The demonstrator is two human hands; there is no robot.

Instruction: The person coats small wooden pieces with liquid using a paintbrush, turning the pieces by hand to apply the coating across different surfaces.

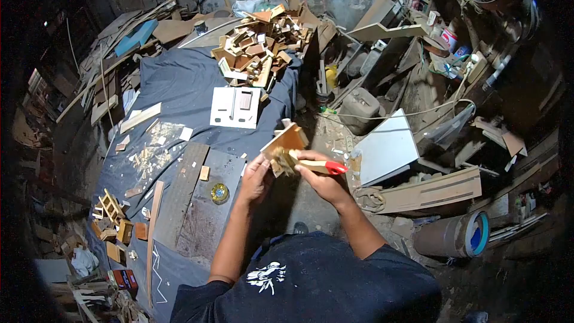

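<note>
My right hand (321, 178) is wrapped round a paintbrush (326, 166) with a pale handle and a red tip. The brush's bristles lie against a small brown wooden piece (290, 139), which my left hand (256, 177) grips by its lower left side. Both hands are in front of my chest, close together. Part of the wooden piece is hidden behind the brush. To the left, a small round yellowish container (219, 192) stands on a dark stained board (206, 221).
A cloth-covered table (179, 78) bears a heap of wooden pieces (263, 42), a white panel (235, 107) and wood scraps (149, 154). Small wooden boxes (124, 231) are at lower left. On the right are a jerrycan (359, 107), a white board (388, 149) and a metal cylinder (442, 237).
</note>
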